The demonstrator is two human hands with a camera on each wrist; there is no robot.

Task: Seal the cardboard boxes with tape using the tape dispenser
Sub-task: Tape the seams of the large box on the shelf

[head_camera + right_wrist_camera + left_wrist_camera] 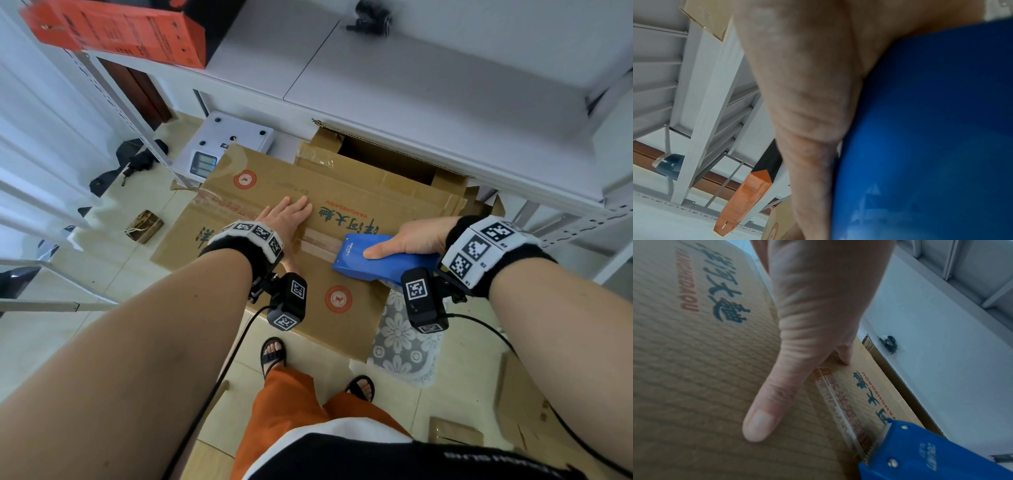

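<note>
While pressing the flat, open-fingered left hand (287, 214) on the printed brown cardboard box (274, 192) at centre frame, draw the blue plastic tape dispenser (373, 255), gripped in the right hand (416, 238), steadily along the seam, blade kept low

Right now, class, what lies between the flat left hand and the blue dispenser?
A strip of tape along the box seam, seen in the head view, between left hand and dispenser.

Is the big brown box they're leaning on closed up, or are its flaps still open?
Closed. The cardboard box has its flaps lying flat, the left hand pressing them down.
</note>
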